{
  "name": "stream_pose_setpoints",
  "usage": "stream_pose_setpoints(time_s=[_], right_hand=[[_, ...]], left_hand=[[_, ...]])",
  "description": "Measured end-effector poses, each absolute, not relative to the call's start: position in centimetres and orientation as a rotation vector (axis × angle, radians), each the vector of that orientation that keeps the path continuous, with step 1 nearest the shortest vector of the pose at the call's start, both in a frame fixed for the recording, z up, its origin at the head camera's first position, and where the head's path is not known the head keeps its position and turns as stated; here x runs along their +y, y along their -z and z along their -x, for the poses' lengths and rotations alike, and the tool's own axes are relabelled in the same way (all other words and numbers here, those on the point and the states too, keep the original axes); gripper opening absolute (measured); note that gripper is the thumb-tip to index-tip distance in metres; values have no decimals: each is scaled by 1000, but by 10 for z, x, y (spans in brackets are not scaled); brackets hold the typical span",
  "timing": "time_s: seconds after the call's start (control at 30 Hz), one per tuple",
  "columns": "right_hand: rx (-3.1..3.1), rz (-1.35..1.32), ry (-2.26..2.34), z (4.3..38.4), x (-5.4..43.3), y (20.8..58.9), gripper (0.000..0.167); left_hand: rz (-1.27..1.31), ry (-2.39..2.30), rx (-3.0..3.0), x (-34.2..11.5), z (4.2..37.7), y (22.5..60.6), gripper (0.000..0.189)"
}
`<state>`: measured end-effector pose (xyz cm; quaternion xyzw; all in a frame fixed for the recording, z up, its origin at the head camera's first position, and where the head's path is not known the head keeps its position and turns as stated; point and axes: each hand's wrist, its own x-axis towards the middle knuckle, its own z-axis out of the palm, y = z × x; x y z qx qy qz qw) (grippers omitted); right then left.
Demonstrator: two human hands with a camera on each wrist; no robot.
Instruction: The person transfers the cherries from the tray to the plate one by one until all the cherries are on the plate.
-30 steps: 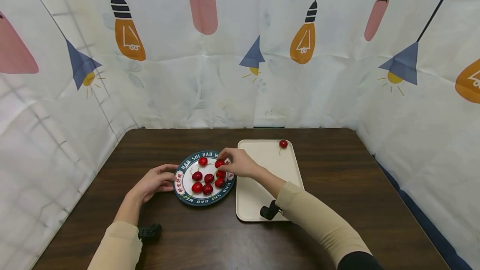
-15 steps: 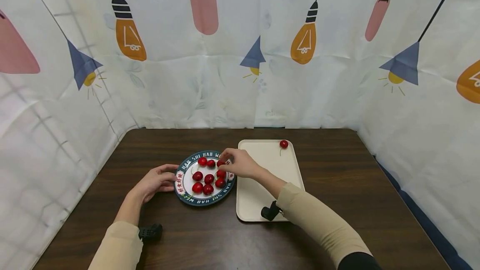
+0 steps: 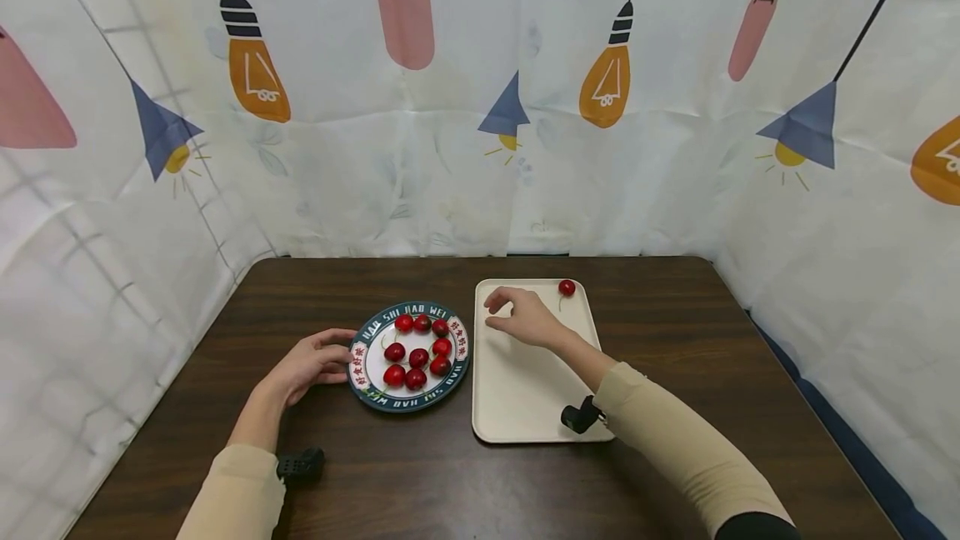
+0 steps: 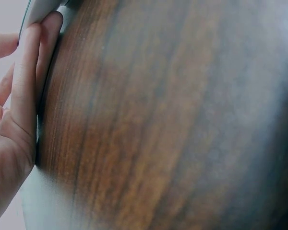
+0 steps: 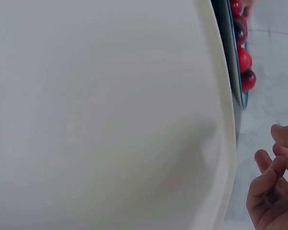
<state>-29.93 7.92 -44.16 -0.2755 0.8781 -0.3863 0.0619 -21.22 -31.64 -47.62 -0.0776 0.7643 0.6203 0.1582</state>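
A round plate (image 3: 360, 391) with a teal lettered rim and white middle bears several red cherries (image 3: 417, 357), some with stems. My left hand (image 3: 309, 367) touches the plate's left rim; its fingers and thumb look fairly straight. In the left wrist view, fingertips (image 4: 51, 20) meet the plate's underside and edge. My right hand (image 3: 528, 319) hovers over the cream tray (image 3: 517, 394), right of the plate, holding nothing. Its thumb and index finger are apart, the other fingers loosely bent. A single cherry (image 3: 567, 287) with its stem sits at the tray's far right corner.
Plate and tray stand side by side on a dark wooden table (image 3: 675, 357), with a narrow gap between them. A pale curtain (image 3: 450, 190) printed with lamps hangs behind and at both sides. Each wrist bears a small black camera (image 3: 581, 415).
My right hand has let go of a cherry on the plate and moved right, over the tray. The far row on the plate now shows 3 cherries. My left hand has stayed put.
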Motion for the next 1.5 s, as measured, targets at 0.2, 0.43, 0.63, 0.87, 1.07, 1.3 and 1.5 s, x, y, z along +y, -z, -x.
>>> stream_pose_setpoints(time_s=[0.2,0.43,0.63,0.87,1.07,1.3,1.5], right_hand=[[2697,753,1194,304,108,443,27],[2729,704,1221,307,133,444,27],[2763,665,1232,311,152,445,27],[2814,548,1303,322,176,450,25],[2857,410,1338,329,191,452,24],[2858,291,1329,335,200,461,28],[2848,243,1333,338,201,463,30]], left_hand=[[227,-1767,2199,-317,212,477,60],[212,-1776,2197,-319,212,478,60],[206,-1778,2190,-320,213,477,61],[217,-1776,2187,-320,213,476,61],[219,-1771,2192,-320,213,476,61],[233,-1768,2183,-319,212,476,61],[218,-1773,2183,-319,213,476,61]])
